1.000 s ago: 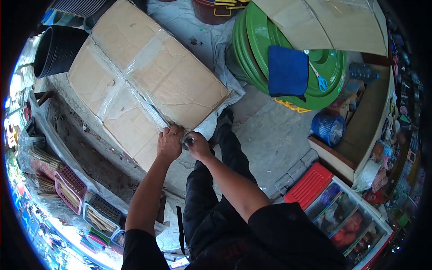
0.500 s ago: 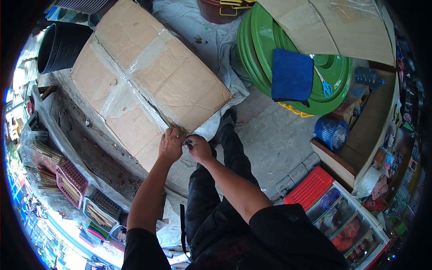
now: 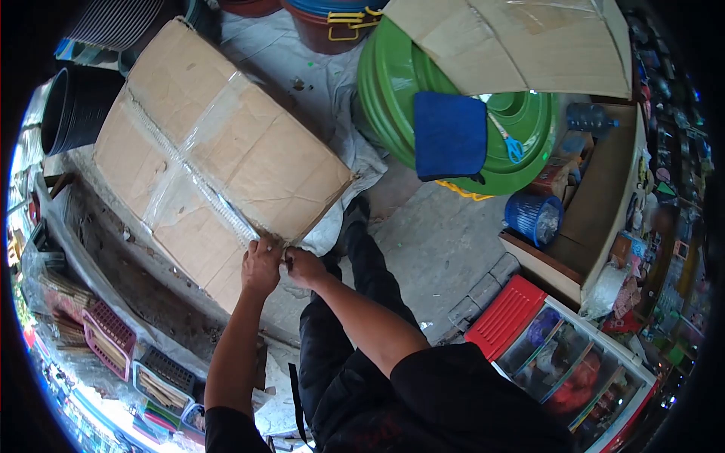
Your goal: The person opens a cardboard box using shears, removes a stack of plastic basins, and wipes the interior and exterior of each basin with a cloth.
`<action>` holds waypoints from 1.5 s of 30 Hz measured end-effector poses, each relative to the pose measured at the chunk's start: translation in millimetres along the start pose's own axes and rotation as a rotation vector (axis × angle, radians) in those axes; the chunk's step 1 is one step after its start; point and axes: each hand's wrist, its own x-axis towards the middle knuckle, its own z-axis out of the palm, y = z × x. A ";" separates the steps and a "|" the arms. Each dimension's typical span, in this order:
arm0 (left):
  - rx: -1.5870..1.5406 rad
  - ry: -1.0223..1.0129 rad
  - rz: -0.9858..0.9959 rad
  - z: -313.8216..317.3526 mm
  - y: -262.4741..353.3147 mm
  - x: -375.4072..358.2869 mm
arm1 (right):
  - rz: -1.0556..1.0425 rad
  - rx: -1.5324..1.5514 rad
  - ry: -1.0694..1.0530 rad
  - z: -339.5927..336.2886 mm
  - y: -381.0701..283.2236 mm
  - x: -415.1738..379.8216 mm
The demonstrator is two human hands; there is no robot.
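Note:
A large taped cardboard box (image 3: 264,162) lies in front of me, with a whitish strip (image 3: 200,181) along its middle seam. My left hand (image 3: 261,264) has its fingers curled over the near edge of the box, where the strip ends. Close beside it, my right hand (image 3: 304,266) is closed at the box's near corner. Something small and dark shows at its fingers, too hidden to name. The two hands almost touch.
Green round lids (image 3: 529,162) at the right carry a blue cloth (image 3: 451,136) and scissors (image 3: 513,147). Black buckets (image 3: 79,109) stand left. Nearer are baskets (image 3: 109,340) and a red-topped drawer unit (image 3: 504,317). A blue basket (image 3: 533,217) stands right.
The view has shifted, so the box and surroundings sit further left and lower. Both hands stay at the box's near edge, the right still closed.

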 end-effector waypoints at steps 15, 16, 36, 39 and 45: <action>-0.009 0.133 0.014 -11.8 18.2 -12.8 | -0.139 -0.162 1.206 -358.9 42.4 -125.6; -0.014 0.040 -0.060 -10.1 16.1 -11.9 | -0.140 -0.154 1.206 -377.0 47.4 -121.1; 0.410 -0.218 0.321 -20.9 8.8 31.6 | 0.432 -0.041 1.135 -383.4 71.7 -139.7; 0.410 -0.209 0.415 -20.6 -1.8 31.0 | 0.288 0.639 1.134 -304.6 58.0 -181.8; 0.359 -0.321 0.440 -31.0 -9.1 29.2 | 0.268 1.239 0.778 -73.5 35.3 -183.7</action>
